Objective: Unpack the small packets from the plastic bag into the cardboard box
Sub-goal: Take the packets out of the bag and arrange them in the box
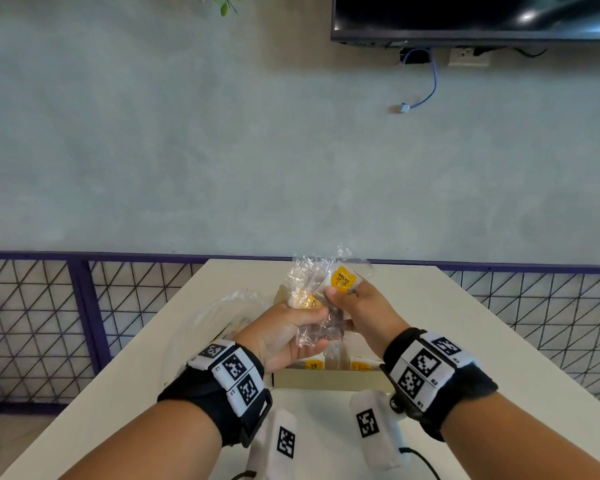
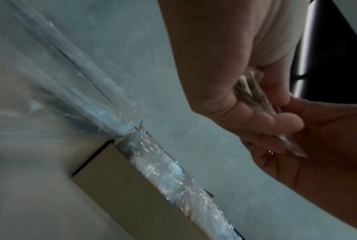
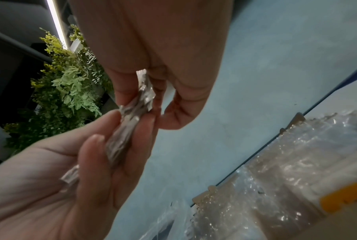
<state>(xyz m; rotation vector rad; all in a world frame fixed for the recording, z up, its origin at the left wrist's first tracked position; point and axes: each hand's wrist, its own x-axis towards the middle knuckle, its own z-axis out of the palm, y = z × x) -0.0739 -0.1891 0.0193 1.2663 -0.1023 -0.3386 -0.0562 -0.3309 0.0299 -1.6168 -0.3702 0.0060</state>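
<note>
A small packet [image 1: 342, 279] with a yellow label, on which "RELAX" can be read above smaller illegible print, is pinched between the thumb and fingers of the right hand [image 1: 357, 311]. It is held above the table, over the far part of the cardboard box [image 1: 326, 378], with the label turned toward the head camera and tilted to the right. Around and beside it a crumpled clear plastic bag [image 1: 309, 282] is gripped by the curled fingers of the left hand [image 1: 284, 336]; another yellow-labelled packet [image 1: 307, 301] is seen through the film. The bag's long axis runs up and away from the hands. In the box, more packets [image 1: 336, 363] with yellow labels are laid side by side. A second clear bag [image 1: 222, 317] lies on the white table [image 1: 465, 341], left of the box.
</note>
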